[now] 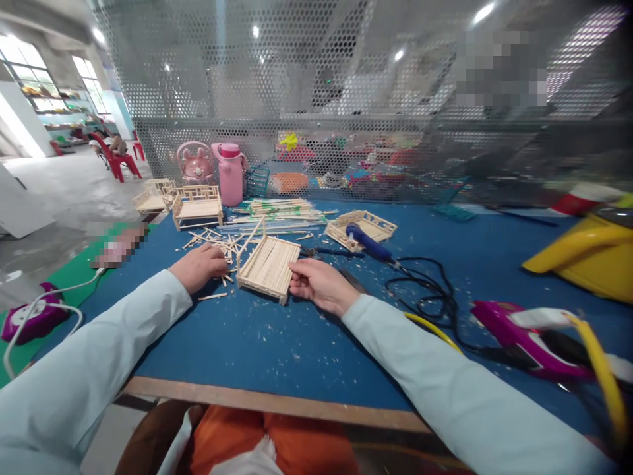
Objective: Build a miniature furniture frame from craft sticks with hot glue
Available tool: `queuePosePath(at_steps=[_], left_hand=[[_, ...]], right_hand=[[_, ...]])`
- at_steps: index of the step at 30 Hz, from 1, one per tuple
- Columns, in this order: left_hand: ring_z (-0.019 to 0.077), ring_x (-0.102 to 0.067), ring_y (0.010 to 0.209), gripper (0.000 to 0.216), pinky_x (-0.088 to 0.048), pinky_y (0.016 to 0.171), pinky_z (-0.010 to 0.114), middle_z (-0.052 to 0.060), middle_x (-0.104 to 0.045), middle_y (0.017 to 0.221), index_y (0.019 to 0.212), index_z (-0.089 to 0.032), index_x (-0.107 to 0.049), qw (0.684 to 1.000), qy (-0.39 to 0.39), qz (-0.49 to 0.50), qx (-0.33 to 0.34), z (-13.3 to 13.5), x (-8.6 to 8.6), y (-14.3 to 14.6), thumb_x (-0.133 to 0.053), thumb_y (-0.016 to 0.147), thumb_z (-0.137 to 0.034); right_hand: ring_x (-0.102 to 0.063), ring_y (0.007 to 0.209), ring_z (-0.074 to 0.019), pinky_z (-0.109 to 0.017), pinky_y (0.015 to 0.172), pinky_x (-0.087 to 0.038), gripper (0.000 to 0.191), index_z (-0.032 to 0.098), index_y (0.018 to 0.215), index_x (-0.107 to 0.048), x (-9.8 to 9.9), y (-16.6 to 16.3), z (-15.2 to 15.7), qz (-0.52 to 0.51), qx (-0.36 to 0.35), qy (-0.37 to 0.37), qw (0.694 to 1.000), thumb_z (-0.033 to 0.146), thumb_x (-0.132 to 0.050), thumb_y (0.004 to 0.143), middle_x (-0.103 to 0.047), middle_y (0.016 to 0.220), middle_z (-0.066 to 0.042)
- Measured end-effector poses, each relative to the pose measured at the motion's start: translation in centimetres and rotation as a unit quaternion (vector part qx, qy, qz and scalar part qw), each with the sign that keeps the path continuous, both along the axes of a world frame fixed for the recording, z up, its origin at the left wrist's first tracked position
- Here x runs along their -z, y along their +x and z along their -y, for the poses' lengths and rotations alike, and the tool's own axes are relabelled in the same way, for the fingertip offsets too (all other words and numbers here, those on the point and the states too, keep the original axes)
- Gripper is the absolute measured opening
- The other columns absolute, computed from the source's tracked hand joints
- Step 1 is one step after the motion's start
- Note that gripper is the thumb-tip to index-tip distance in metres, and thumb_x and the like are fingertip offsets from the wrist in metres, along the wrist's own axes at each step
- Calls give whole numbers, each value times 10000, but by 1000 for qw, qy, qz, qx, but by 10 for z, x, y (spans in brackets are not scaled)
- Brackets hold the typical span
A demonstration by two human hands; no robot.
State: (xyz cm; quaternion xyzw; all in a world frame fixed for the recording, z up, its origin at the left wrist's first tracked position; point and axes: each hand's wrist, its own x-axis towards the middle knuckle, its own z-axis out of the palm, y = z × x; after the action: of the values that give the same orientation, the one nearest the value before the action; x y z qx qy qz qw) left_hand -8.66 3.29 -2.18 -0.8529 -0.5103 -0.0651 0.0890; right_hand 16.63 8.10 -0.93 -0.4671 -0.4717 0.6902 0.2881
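The right hand (316, 282) is resting on the blue bench (277, 343), fingertips touching the near right edge of the wooden slat panel (270, 266); the grip is loose, not clamped. The panel's long axis is running away from the person, slightly rightward. The left hand (200, 265) is lying curled over the loose sticks (217, 243) just left of the panel, grip contents indiscernible.

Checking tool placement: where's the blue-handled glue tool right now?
In the head view, the blue-handled tool lies right of centre, across a small wooden frame, just beyond the right hand.
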Motion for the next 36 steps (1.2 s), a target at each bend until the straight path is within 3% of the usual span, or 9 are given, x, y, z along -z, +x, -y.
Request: queuePosePath(at_steps=[7,10,15,18,20,24,29,31,36], left_hand=[[170,-544,759,206,-421,699,279,44,-629,784,761,-185,-593,989,-12,123,-76,8,-8,-5,-399,817,-222],[147,-560,680,146,-435,659,259,18,-628,741,776,-185,-573,961,-32,252,-112,23,-18,-3,-451,775,-264],[109,-569,555,204,-459,562,227,18,-613,663,760,-143,-543,813,-228,535,-16,56,-28,38,-562,749,-345],[107,-594,561,245,-479,573,226,24,-632,688,826,-135,-557,716,-330,614,11,67,-23,74,-654,694,-317],[114,-601,576,245,-487,590,234,18,-625,664,811,-131,-577,699,-352,622,17,69,-17,92,-676,672,-307],[119,-590,553,200,-479,572,235,24,-626,621,771,-124,-622,755,-334,564,-34,62,-14,93,-596,724,-316],[157,-593,644,242,-455,640,269,53,-674,733,847,-153,-687,929,-120,319,-146,40,-24,28,-533,749,-312],[178,-592,755,228,-432,719,284,65,-679,819,822,-174,-702,962,-51,225,-142,32,-24,7,-518,757,-292],[145,-561,679,240,-401,632,231,40,-646,745,794,-165,-677,972,-121,165,-113,33,-19,4,-555,747,-366]], right_hand=[[-375,354,-47,-147,289,-313,144,194,698,-384,-2,6,7,29,29,76,996,212,-459,820,-408,512,81],[-313,360,-50,-158,308,-247,129,203,723,-394,-2,9,11,57,65,205,975,265,-475,803,-363,499,92],[-408,500,-65,-189,479,-351,123,156,754,-554,-9,14,34,83,14,523,848,273,-524,781,-481,572,39],[-466,514,-75,-193,500,-382,173,142,846,-615,-11,12,49,54,-113,522,844,285,-542,783,-560,600,17],[-525,563,-89,-198,538,-414,177,140,833,-631,-11,10,52,29,-164,488,857,292,-562,773,-611,651,-3],[-535,558,-89,-196,535,-423,190,145,702,-595,-10,11,49,17,-164,438,884,317,-561,774,-598,625,-3],[-502,427,-70,-180,436,-386,221,174,758,-474,-10,17,46,55,-199,386,899,353,-405,868,-586,590,16],[-509,423,-73,-183,455,-379,200,168,753,-501,-9,16,48,131,-276,430,850,319,-430,865,-588,556,16],[-626,727,-160,-240,630,-406,204,174,832,-629,2,12,53,302,-329,585,677,325,-493,847,-683,785,-54]])
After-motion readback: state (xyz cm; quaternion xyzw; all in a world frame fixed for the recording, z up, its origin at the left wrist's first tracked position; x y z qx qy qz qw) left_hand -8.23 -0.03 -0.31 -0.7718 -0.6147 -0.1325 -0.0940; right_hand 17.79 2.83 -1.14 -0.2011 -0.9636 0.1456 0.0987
